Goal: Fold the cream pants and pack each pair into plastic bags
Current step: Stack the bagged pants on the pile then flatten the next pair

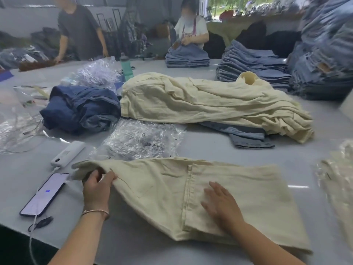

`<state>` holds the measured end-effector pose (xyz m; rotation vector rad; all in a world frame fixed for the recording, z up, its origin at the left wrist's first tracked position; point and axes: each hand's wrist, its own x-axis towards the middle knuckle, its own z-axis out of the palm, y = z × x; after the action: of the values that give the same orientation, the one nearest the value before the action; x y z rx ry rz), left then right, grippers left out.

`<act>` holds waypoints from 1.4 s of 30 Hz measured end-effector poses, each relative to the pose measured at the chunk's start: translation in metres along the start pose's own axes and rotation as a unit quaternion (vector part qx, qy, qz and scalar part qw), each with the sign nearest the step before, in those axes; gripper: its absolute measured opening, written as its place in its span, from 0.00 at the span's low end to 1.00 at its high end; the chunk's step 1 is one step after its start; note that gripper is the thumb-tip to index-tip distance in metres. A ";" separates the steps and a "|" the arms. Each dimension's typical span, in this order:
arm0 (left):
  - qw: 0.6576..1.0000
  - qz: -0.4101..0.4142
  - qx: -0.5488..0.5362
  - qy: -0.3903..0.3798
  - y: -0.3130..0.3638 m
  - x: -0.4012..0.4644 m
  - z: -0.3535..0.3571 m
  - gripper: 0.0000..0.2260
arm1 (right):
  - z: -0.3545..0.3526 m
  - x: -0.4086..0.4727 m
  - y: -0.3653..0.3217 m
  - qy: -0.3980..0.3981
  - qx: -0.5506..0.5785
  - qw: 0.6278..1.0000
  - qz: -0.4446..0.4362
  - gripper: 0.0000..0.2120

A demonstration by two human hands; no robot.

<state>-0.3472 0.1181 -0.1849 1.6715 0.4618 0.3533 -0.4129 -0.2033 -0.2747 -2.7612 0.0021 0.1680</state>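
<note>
My left hand (pixel 97 185) fingers curl round the left edge of the soft cream cotton pants (pixel 172 190), pinching it. My right hand (pixel 219 204) lies flat, fingers straight, pressing the folded leg part. Pants are half folded on the grey table (pixel 229 150), right in front of me. Fabric looks light, floppy, creases easily; best taken by edges or folded corners. Crinkly clear plastic bags (pixel 141 140) lie just behind. Unfolded cream pants pile (pixel 210 100) further back.
</note>
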 end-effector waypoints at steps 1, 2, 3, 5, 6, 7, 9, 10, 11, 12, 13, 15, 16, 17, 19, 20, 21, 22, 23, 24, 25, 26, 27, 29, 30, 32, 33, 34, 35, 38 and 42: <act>0.999 0.025 -0.001 -0.033 0.011 -0.009 0.012 0.09 | -0.011 -0.003 0.002 0.024 0.096 0.994 0.035 0.24; 0.996 0.066 0.005 -0.060 0.022 -0.019 0.024 0.09 | -0.026 -0.006 0.004 0.048 0.227 0.969 0.081 0.23; 0.989 0.123 0.020 -0.083 0.032 -0.032 0.037 0.08 | -0.043 -0.009 0.006 0.058 0.368 0.920 0.122 0.22; 0.952 0.267 0.063 -0.133 0.044 -0.063 0.066 0.08 | -0.077 -0.013 0.015 0.052 0.583 0.795 0.157 0.25; 0.920 0.345 0.089 -0.165 0.046 -0.079 0.081 0.08 | -0.092 -0.016 0.023 0.042 0.646 0.748 0.145 0.28; 0.880 0.418 0.112 -0.197 0.044 -0.096 0.096 0.08 | -0.105 -0.019 0.033 0.028 0.695 0.708 0.124 0.31; 0.793 0.525 0.148 -0.270 0.034 -0.130 0.125 0.06 | -0.128 -0.027 0.053 -0.009 0.742 0.664 0.089 0.35; 0.747 0.550 0.171 -0.333 0.025 -0.145 0.138 0.06 | -0.136 -0.033 0.064 -0.020 0.748 0.658 0.081 0.35; 0.691 0.564 0.210 -0.400 0.015 -0.156 0.150 0.07 | -0.141 -0.038 0.073 -0.028 0.747 0.658 0.090 0.35; 0.643 0.550 0.259 -0.467 0.002 -0.163 0.158 0.10 | -0.140 -0.045 0.080 -0.030 0.738 0.663 0.120 0.31; 0.605 0.520 0.312 -0.516 -0.009 -0.168 0.163 0.14 | -0.134 -0.051 0.088 -0.016 0.708 0.687 0.163 0.26; 0.569 0.504 0.382 -0.525 -0.029 -0.169 0.166 0.16 | -0.113 -0.060 0.102 0.031 0.587 0.763 0.268 0.18; 0.575 0.514 0.390 -0.503 -0.038 -0.167 0.167 0.14 | -0.103 -0.063 0.108 0.048 0.533 0.787 0.307 0.18; 0.600 0.489 0.402 -0.489 -0.042 -0.165 0.165 0.13 | -0.096 -0.063 0.114 0.061 0.504 0.796 0.331 0.19; 0.688 0.425 0.404 -0.428 -0.046 -0.152 0.159 0.18 | -0.095 -0.059 0.121 0.081 0.489 0.798 0.344 0.19; 0.723 0.388 0.422 -0.385 -0.051 -0.142 0.156 0.24 | -0.099 -0.056 0.125 0.092 0.495 0.792 0.344 0.18; 0.742 0.349 0.459 -0.344 -0.057 -0.131 0.152 0.30 | -0.104 -0.055 0.129 0.100 0.504 0.787 0.341 0.17; 0.761 0.301 0.488 -0.305 -0.061 -0.120 0.147 0.32 | -0.106 -0.055 0.133 0.103 0.505 0.787 0.338 0.15; 0.778 0.267 0.500 -0.270 -0.064 -0.112 0.144 0.32 | -0.106 -0.055 0.137 0.101 0.476 0.804 0.342 0.13; 0.801 0.230 0.493 -0.249 -0.065 -0.107 0.142 0.30 | -0.105 -0.056 0.141 0.088 0.406 0.839 0.352 0.11; 0.829 0.185 0.470 -0.239 -0.063 -0.106 0.141 0.30 | -0.102 -0.057 0.144 0.060 0.311 0.876 0.365 0.10; 0.857 0.131 0.435 -0.242 -0.062 -0.106 0.141 0.29 | -0.099 -0.060 0.144 0.035 0.225 0.896 0.380 0.11; 0.883 0.069 0.393 -0.246 -0.062 -0.107 0.142 0.28 | -0.095 -0.062 0.144 0.024 0.170 0.901 0.397 0.15; 0.904 -0.026 0.339 -0.261 -0.061 -0.107 0.145 0.24 | -0.090 -0.065 0.146 0.036 0.152 0.891 0.426 0.30; 0.908 -0.049 0.316 -0.269 -0.061 -0.106 0.145 0.22 | -0.090 -0.066 0.148 0.047 0.178 0.882 0.434 0.35; 0.922 -0.104 0.231 -0.293 -0.057 -0.101 0.146 0.14 | -0.093 -0.065 0.152 0.069 0.272 0.857 0.432 0.33; 0.920 -0.147 0.182 -0.315 -0.054 -0.098 0.146 0.10 | -0.093 -0.066 0.153 0.084 0.323 0.839 0.429 0.27; 0.909 -0.198 0.131 -0.342 -0.049 -0.095 0.147 0.09 | -0.095 -0.067 0.153 0.095 0.373 0.818 0.429 0.21; 0.891 -0.249 0.083 -0.370 -0.044 -0.093 0.146 0.10 | -0.095 -0.069 0.152 0.089 0.418 0.794 0.432 0.17; 0.856 -0.297 0.041 -0.422 -0.039 -0.090 0.145 0.14 | -0.092 -0.071 0.148 0.031 0.517 0.732 0.443 0.07; 0.879 -0.217 0.083 -0.417 -0.043 -0.088 0.141 0.12 | -0.087 -0.074 0.139 0.075 0.512 0.741 0.427 0.07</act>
<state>-0.3604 -0.0416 -0.2457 1.6494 0.1952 -0.7443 -0.4798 -0.3657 -0.2367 -1.4636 1.0691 0.1157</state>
